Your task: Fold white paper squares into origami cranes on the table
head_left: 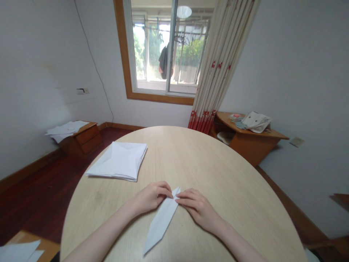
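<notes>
A long strip of folded white paper (pixel 162 222), pointed at both ends, lies slantwise on the round table (pixel 207 163) before me. My left hand (pixel 155 194) grips the far part of the paper from its left edge, thumb and fingers close together. From the right, my right hand (pixel 199 207) has its fingertips on the paper near the same far tip, fingers bent and held together. The two hands' fingertips almost meet there. What lies under the fingertips is hidden.
A stack of white paper sheets (pixel 120 160) rests at the table's left side. Beyond the table are a small wooden cabinet (pixel 84 138) with papers and a corner desk (pixel 251 145) with a cloth bag (pixel 257 122). More papers (pixel 20 251) lie at the lower left.
</notes>
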`<action>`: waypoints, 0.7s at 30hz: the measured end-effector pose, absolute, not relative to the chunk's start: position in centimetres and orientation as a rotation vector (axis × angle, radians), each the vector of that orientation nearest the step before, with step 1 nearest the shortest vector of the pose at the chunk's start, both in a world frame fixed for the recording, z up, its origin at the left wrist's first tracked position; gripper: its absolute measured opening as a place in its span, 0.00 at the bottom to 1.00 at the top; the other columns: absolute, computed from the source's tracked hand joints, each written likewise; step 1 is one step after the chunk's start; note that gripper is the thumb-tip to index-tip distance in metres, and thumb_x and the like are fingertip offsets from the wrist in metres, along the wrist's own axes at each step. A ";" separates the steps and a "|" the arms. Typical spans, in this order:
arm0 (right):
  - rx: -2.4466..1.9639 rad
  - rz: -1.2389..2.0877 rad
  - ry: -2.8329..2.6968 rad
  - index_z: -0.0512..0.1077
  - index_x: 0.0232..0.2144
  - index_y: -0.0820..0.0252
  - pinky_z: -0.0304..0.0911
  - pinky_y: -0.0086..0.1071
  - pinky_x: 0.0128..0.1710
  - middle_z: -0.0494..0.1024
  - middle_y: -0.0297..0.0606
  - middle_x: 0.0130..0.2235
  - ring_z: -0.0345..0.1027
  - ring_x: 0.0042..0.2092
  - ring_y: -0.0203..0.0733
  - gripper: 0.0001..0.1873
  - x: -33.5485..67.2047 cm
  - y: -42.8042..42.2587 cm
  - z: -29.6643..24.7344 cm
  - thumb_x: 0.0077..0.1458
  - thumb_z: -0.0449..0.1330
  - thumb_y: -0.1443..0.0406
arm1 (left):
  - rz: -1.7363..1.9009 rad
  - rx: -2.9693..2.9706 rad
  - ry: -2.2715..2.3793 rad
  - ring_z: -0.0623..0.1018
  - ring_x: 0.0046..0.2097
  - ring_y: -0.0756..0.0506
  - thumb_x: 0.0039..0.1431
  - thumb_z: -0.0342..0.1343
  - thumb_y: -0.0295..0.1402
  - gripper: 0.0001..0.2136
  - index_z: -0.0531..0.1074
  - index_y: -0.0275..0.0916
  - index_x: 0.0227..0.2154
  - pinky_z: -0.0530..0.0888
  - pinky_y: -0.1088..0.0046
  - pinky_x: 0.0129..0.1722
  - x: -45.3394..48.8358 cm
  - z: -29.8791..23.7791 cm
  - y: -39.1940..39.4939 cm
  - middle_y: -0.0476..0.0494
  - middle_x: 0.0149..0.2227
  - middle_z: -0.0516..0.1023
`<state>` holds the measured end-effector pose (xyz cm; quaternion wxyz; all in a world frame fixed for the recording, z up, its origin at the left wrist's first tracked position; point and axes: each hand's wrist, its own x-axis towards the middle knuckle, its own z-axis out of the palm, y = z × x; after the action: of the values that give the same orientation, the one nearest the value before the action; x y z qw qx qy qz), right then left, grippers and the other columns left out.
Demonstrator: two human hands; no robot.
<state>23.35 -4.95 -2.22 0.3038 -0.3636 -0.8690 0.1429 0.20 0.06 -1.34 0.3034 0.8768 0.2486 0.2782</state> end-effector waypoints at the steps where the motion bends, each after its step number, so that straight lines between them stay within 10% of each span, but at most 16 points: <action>1: -0.973 0.384 -2.312 0.74 0.48 0.46 0.66 0.41 0.46 0.79 0.37 0.46 0.70 0.47 0.44 0.17 23.4 -5.0 -2.2 0.64 0.51 0.68 | 0.735 2.327 0.662 0.78 0.41 0.49 0.55 0.49 0.18 0.17 0.79 0.43 0.37 0.73 0.75 0.44 0.2 -1.4 0.1 0.46 0.40 0.78; 21: -1.201 0.314 -2.318 0.73 0.50 0.51 0.62 0.49 0.51 0.77 0.39 0.51 0.66 0.51 0.50 0.15 22.3 -5.9 -1.6 0.63 0.54 0.63 | 0.660 2.459 0.801 0.74 0.46 0.42 0.47 0.69 0.35 0.14 0.76 0.43 0.38 0.67 0.66 0.48 -0.2 -0.9 0.4 0.46 0.42 0.77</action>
<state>22.26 -5.85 -1.58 0.2534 -0.4419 -0.8528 0.1154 -0.15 0.40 -0.87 0.2340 0.8957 0.2918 0.2404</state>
